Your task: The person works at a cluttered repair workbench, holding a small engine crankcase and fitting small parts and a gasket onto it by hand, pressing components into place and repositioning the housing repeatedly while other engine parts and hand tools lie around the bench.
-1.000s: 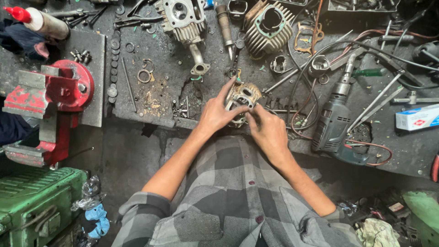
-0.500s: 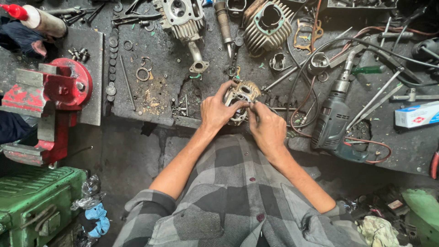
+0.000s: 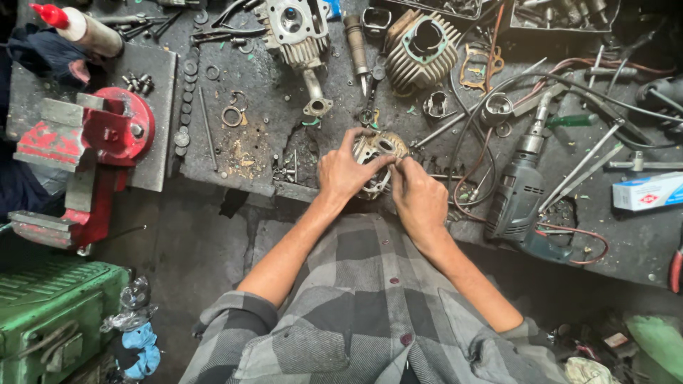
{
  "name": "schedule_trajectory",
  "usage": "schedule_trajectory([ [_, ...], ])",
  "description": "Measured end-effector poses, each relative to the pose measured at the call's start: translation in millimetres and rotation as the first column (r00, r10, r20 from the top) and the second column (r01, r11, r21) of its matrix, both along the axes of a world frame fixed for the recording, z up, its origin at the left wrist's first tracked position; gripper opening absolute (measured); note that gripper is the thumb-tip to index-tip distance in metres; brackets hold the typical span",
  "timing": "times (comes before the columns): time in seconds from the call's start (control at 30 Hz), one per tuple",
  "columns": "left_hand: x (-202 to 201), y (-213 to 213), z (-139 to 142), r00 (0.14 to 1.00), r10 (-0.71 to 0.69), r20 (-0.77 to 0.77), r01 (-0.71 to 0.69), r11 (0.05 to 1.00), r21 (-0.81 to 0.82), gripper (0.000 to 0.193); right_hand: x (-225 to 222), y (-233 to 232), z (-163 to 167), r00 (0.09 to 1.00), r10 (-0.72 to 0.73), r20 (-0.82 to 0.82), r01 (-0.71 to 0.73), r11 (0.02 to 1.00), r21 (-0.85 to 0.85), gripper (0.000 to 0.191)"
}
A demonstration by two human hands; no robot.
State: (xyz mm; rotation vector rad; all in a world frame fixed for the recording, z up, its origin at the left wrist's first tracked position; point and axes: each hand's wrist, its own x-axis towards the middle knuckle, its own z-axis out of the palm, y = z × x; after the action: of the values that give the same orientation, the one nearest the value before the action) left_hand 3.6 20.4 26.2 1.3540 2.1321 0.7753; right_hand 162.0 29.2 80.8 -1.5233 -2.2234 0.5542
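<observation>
Resting between both hands' fingers (image 3: pixel 370 165): engine part (image 3: pixel 380 146)

The right hand (image 3: pixel 420 199) has shifted slightly on the engine part (image 3: pixel 378 153).

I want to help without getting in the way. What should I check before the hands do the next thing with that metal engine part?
1. Left hand holds the engine part: ok, fingers wrap its left side.
2. Right hand on the part: ok, fingertips pinch at its right edge.
3. Part is supported: ok, it sits at the bench edge.
4. What the right fingers pinch: cannot tell, too small.
5. Room beside the hands: not ok, a drill, its cable and loose tools crowd the right side.
6. Vise out of the way: ok, far to the left.
</observation>
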Motion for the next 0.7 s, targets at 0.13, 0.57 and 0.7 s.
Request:
schedule_trajectory([
  [0.13, -15, -8, -3, 0.981, -0.112, 0.162, 0.127, 0.988, -0.086, 0.086, 5, 2, 4, 0.994, 0.046, -0.096, -0.059, 0.988, -0.139, 0.019],
  [0.57, -24, -2, 10, 0.958, -0.148, 0.246, 0.194, 0.965, -0.174, 0.077, 1, 11, 14, 0.996, 0.059, -0.071, -0.076, 0.962, -0.263, 0.020],
  [0.7, -21, -2, 8, 0.970, -0.113, 0.216, 0.145, 0.979, -0.141, 0.076, 0, 9, 16, 1.000, 0.030, 0.005, -0.028, 0.962, -0.272, 0.020],
])
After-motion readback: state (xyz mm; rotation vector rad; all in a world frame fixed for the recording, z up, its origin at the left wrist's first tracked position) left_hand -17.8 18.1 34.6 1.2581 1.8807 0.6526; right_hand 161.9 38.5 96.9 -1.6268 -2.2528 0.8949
